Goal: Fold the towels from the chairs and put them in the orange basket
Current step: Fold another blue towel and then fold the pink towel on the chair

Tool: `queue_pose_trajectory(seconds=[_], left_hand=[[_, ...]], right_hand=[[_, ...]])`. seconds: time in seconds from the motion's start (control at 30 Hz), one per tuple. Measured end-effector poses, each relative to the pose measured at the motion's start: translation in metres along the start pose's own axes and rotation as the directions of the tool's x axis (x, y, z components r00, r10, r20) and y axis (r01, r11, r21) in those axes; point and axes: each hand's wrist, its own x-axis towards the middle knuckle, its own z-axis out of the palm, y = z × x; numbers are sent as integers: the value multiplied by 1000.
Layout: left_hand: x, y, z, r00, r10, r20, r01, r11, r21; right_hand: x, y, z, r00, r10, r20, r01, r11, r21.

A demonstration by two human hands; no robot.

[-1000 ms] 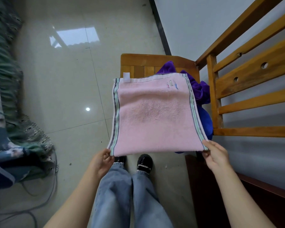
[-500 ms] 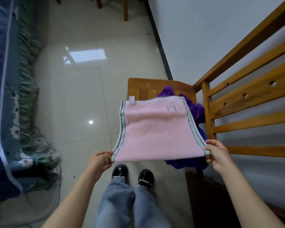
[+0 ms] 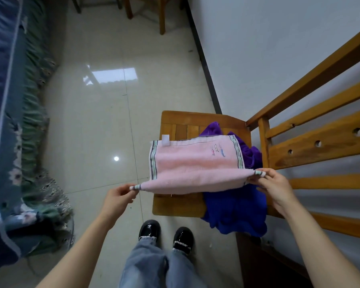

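Head view: one pink towel (image 3: 195, 171), folded, is stretched above the one wooden chair (image 3: 175, 204), its two near corners pinched by the left hand (image 3: 117, 197) and right hand (image 3: 272, 183). Purple towelling (image 3: 235, 213) lies heaped on the chair's right side.

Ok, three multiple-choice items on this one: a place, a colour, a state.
1. Where does the purple towel lie? A) on the floor B) on the wooden chair C) in a basket
2. What colour is the held towel? A) pink B) yellow C) white
3. How is the held towel gripped? A) by one hand B) a corner pinched in each hand C) not at all

Answers: 1 B, it drapes over the seat. 2 A, its pile is pink. 3 B, the left hand and right hand each pinch a striped corner.
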Motion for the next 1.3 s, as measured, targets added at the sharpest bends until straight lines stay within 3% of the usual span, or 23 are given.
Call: queue_pose_trajectory(seconds=[0.1,0.17,0.3,0.5,0.73,1.07,1.13,1.2,1.23,1.3], left_hand=[[11,9,1,998,44,-44,-46,998,-49],[22,17,3,997,56,-50,-62,992,-113],[42,30,12,996,79,-31,-84,970,-230],[79,46,22,996,-18,-86,-10,950,-312],[127,60,30,989,-121,-88,91,953,-288],[175,50,49,969,-219,-112,194,961,-199],[176,46,53,975,-173,-138,163,983,-80],[170,41,59,982,-22,-187,75,957,281],[164,41,62,981,83,-173,7,884,468],[150,36,73,962,274,-1,-193,680,707]], right_hand=[[14,-1,-1,991,-128,-46,121,984,-135],[25,-4,0,981,-166,-99,153,980,-124],[40,-18,11,977,-150,-149,151,989,-7],[63,-32,37,955,-189,-228,160,977,-138],[99,-47,70,898,-267,-350,174,945,-276],[149,-28,84,888,-216,-406,33,910,-412],[146,-25,89,872,-189,-451,-53,880,-471],[138,-21,95,851,-314,-420,-66,730,-681],[133,-18,101,835,-438,-333,13,621,-783],[122,-8,113,763,-643,-71,217,359,-908]])
